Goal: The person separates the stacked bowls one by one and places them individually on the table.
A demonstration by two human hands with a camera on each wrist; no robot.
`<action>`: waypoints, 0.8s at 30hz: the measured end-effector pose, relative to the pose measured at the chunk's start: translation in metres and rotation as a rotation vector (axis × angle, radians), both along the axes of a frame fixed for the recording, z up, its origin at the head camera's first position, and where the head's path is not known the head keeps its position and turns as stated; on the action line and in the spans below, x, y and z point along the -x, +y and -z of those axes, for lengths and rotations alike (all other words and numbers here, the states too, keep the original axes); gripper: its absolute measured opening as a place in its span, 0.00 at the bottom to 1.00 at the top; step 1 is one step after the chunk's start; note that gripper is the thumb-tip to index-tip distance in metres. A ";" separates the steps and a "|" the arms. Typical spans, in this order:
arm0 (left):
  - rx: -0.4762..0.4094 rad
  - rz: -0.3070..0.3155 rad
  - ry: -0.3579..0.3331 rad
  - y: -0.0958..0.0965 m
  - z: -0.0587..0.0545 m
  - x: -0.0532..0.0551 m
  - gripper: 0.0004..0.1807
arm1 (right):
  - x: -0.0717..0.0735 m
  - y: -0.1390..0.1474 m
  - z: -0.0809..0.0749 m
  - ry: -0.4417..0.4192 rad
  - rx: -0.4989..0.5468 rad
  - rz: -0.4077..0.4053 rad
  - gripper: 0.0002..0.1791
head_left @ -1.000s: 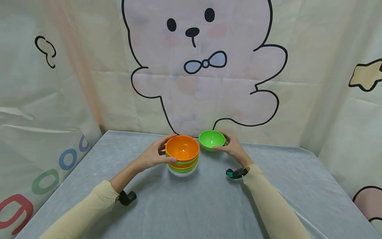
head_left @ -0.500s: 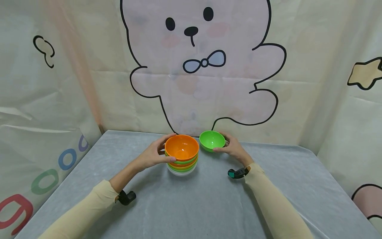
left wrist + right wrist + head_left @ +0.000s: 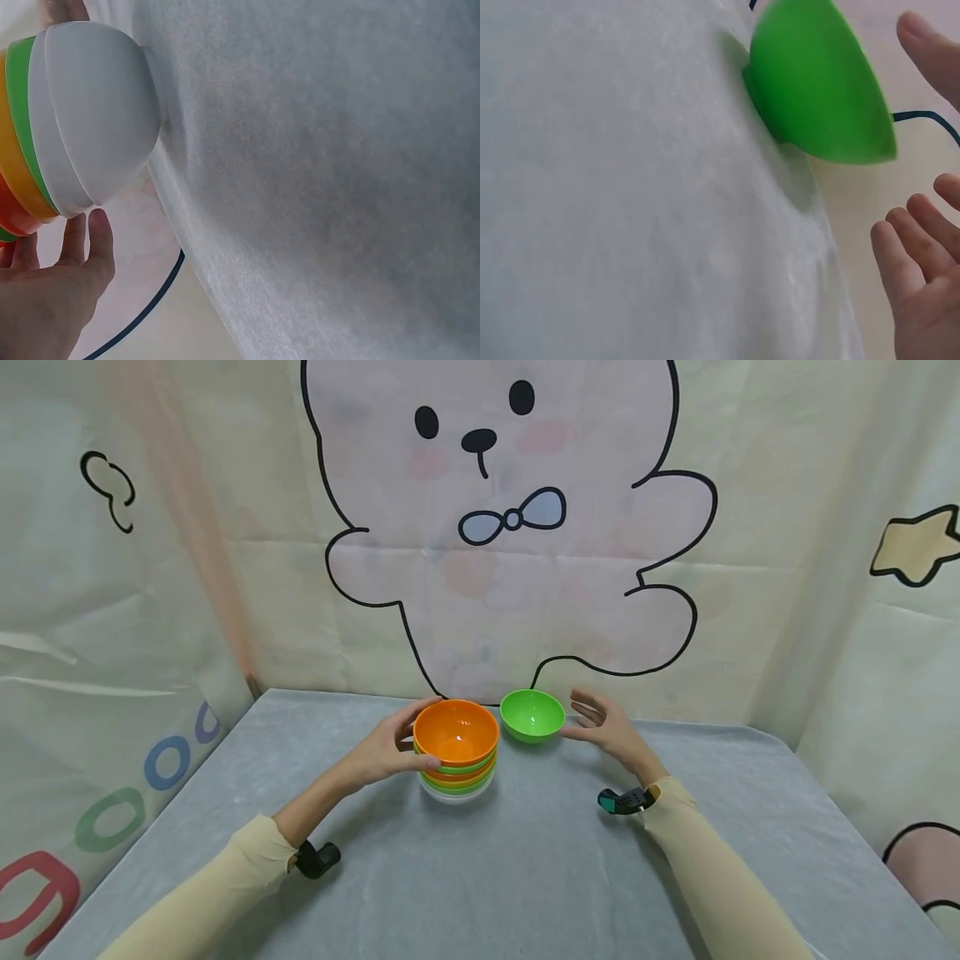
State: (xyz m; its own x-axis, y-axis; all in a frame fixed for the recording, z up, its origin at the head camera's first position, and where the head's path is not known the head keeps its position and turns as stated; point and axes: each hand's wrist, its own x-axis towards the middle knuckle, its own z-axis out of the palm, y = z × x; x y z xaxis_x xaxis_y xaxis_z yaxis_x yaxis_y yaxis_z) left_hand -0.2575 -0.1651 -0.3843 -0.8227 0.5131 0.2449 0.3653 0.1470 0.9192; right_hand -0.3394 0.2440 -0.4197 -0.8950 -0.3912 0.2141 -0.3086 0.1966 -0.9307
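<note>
In the head view a stack of bowls (image 3: pixel 456 735) stands near the table's back edge, an orange one on top, green, yellow and orange rims below, white at the bottom. My left hand (image 3: pixel 386 749) grips the stack from the left, thumb at the near side and fingers behind. The left wrist view shows the white bottom bowls (image 3: pixel 105 112) with fingertips at their rims. Just right of the stack a single green bowl (image 3: pixel 532 717) sits upright on the cloth. My right hand (image 3: pixel 613 733) is beside it, fingers spread and empty, with a gap visible in the right wrist view.
A grey-blue cloth covers the table (image 3: pixel 510 877). Right behind its back edge hangs a pale curtain (image 3: pixel 780 610) printed with a cartoon bear. Each wrist wears a black strapped device, such as the right one (image 3: pixel 626 800).
My right hand has let go of the green bowl and drawn away to the right, its fingers opening. The left hand stays on the stack.
</note>
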 end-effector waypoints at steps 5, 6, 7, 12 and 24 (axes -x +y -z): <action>0.003 0.001 -0.006 0.000 -0.002 0.000 0.47 | -0.009 0.012 -0.008 0.065 -0.019 0.048 0.41; 0.003 0.002 -0.008 -0.001 -0.002 0.000 0.47 | -0.011 0.013 -0.009 0.075 -0.017 0.058 0.39; 0.001 0.004 -0.010 -0.001 -0.002 0.000 0.47 | -0.013 0.015 -0.010 0.085 -0.010 0.065 0.38; -0.001 0.006 -0.011 -0.002 0.000 0.001 0.46 | -0.021 0.018 -0.015 0.141 -0.001 0.090 0.32; 0.018 0.010 -0.014 0.000 -0.002 0.000 0.47 | -0.040 0.017 -0.022 0.161 -0.045 0.054 0.26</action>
